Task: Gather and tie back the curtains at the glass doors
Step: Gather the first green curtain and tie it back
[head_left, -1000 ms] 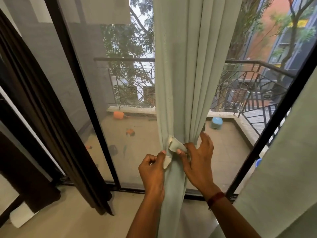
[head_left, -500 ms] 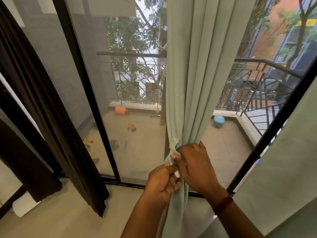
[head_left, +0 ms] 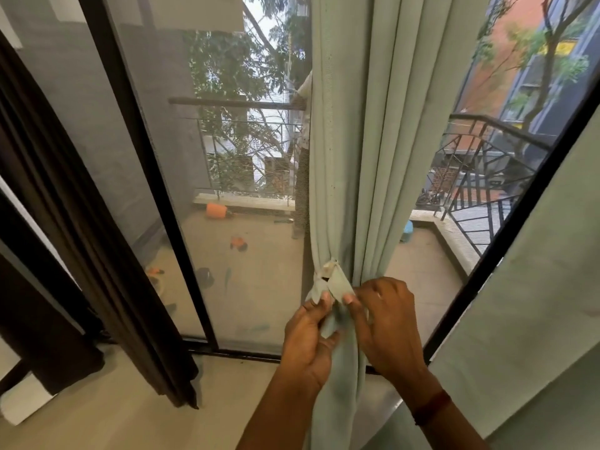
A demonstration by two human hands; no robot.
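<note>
A pale green curtain [head_left: 373, 141] hangs gathered into a narrow bunch in front of the glass doors [head_left: 246, 190]. A matching fabric tie-back strip [head_left: 337, 282] wraps the bunch at its waist. My left hand [head_left: 310, 339] pinches one end of the strip at the left of the bunch. My right hand [head_left: 384, 323] pinches the other end from the right, fingertips almost meeting the left ones. A second pale green curtain [head_left: 535, 319] hangs at the right edge.
A dark brown curtain [head_left: 84, 241] hangs at the left, reaching the floor. Black door frames [head_left: 152, 177] run diagonally on both sides. Beyond the glass lies a balcony with small orange [head_left: 216, 211] and blue objects and a metal railing [head_left: 480, 177].
My view has shifted right and closer. Both hands have drawn slightly apart, and the strip's ends show between my fingertips where my right hand covered them before.
</note>
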